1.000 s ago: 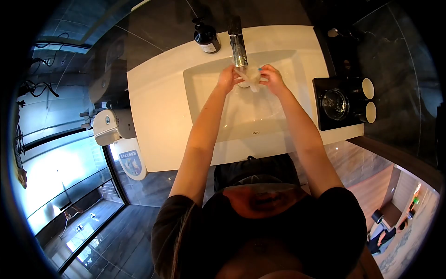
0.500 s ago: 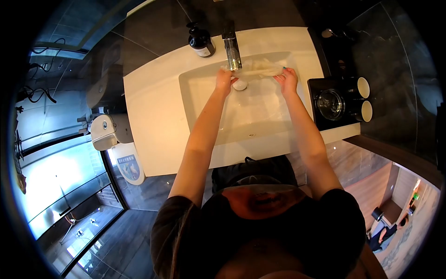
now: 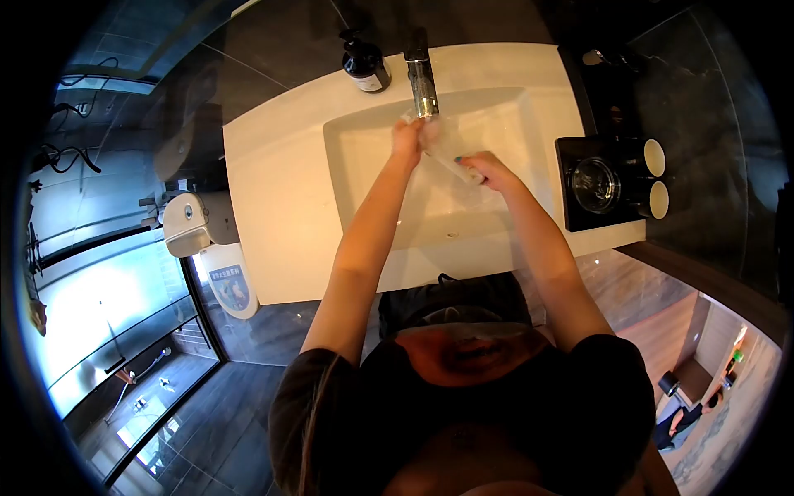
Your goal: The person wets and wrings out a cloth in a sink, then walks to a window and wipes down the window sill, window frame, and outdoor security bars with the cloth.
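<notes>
A thin, whitish, half see-through strip of material (image 3: pixel 449 164), perhaps cloth or plastic film, stretches between my hands over the sink basin (image 3: pixel 514 124). My left hand (image 3: pixel 407 140) is closed on its upper end, directly below the spout of the chrome faucet (image 3: pixel 423 83). Lower and to the right, my right hand (image 3: pixel 490 170) has its fingers wrapped round the other end. The material looks bunched and wet near the spout. Water there is blurred, and part of the strip is hidden inside my fingers.
A dark pump bottle (image 3: pixel 365 68) stands on the counter left of the faucet. On the right, a black tray (image 3: pixel 571 217) holds a glass ashtray-like dish (image 3: pixel 595 185) and two cups (image 3: pixel 655 157). A toilet (image 3: pixel 227 277) is at the left. Another person (image 3: pixel 681 422) appears far off, lower right.
My right hand has come left and down, nearer my left hand. The strip, spread wide across the back of the basin before, now hangs narrower and slants downward. The round drain stopper is now covered.
</notes>
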Demonstrator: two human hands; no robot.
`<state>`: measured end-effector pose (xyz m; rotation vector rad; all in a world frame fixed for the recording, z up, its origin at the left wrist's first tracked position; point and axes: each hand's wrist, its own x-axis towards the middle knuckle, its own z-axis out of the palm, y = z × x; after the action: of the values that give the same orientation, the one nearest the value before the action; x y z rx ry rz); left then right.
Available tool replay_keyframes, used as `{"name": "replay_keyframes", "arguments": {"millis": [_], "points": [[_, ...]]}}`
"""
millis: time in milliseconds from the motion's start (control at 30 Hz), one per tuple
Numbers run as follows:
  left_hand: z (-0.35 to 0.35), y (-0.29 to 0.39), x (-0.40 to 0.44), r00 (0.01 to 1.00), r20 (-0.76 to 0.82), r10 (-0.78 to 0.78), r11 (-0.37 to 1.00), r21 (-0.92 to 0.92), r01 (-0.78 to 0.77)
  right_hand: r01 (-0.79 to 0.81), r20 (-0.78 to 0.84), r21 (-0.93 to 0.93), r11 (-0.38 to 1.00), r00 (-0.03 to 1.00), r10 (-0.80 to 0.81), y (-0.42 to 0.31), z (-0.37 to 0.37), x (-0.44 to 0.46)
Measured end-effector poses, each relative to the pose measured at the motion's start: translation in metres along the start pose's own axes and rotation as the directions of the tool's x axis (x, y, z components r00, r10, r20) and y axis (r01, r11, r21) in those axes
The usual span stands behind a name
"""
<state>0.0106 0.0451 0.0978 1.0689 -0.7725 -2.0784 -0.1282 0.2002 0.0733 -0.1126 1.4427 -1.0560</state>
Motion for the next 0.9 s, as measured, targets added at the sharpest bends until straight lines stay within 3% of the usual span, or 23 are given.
{"name": "replay_keyframes", "arguments": {"millis": [67, 200, 333, 367, 400, 433, 533, 600, 633, 700, 733, 900], "points": [[-0.006, 0.013, -0.004, 0.994, -0.066, 0.089, 0.995, 0.051, -0.085, 0.179, -0.177, 0.268, 0.947, 0.975, -0.134, 0.010, -0.012, 0.028], [-0.020, 0.036, -0.016, 0.946, -0.215, 0.243, 0.970, 0.074, -0.232, 0.267, -0.338, 0.505, 0.821, 0.936, -0.096, -0.025, 0.016, -0.011], [-0.016, 0.053, -0.035, 0.936, -0.285, 0.208, 0.977, 0.102, -0.186, 0.250, -0.138, 0.688, 0.681, 0.967, -0.215, -0.012, 0.023, -0.009], [-0.021, 0.052, -0.030, 0.945, -0.292, 0.148, 0.962, 0.264, -0.069, 0.225, -0.049, 0.741, 0.632, 0.958, -0.283, -0.009, 0.024, -0.006], [-0.029, 0.046, -0.022, 0.947, -0.310, 0.088, 0.908, 0.415, 0.051, 0.192, 0.035, 0.789, 0.584, 0.934, -0.354, -0.008, 0.025, -0.005], [-0.036, 0.039, -0.017, 0.941, -0.338, 0.031, 0.818, 0.550, 0.170, 0.172, 0.055, 0.759, 0.629, 0.944, -0.325, -0.018, 0.034, -0.014], [-0.039, 0.019, -0.012, 0.942, -0.067, 0.328, 0.240, 0.971, -0.014, 0.080, 0.145, 0.650, 0.755, 0.963, -0.227, -0.042, 0.054, -0.018], [-0.019, 0.018, -0.009, 0.997, 0.074, -0.001, 0.666, 0.744, -0.054, -0.016, 0.243, 0.559, 0.829, 0.959, -0.146, -0.049, 0.058, 0.004], [-0.008, 0.020, -0.011, 0.971, 0.197, -0.138, 0.823, 0.568, 0.001, -0.040, 0.308, 0.527, 0.849, 0.940, -0.147, -0.057, 0.063, 0.004], [0.006, 0.023, -0.017, 0.930, 0.320, -0.180, 0.896, 0.444, 0.021, -0.080, 0.430, 0.456, 0.887, 0.892, -0.140, -0.071, 0.065, 0.002], [0.011, 0.025, -0.019, 0.904, 0.382, -0.193, 0.925, 0.378, 0.037, -0.087, 0.412, 0.441, 0.893, 0.904, -0.115, -0.074, 0.061, 0.003], [0.007, 0.030, 0.000, 0.912, 0.304, -0.276, 0.754, 0.657, 0.009, -0.037, 0.320, 0.392, 0.919, 0.942, -0.099, -0.095, 0.030, -0.019]]}}
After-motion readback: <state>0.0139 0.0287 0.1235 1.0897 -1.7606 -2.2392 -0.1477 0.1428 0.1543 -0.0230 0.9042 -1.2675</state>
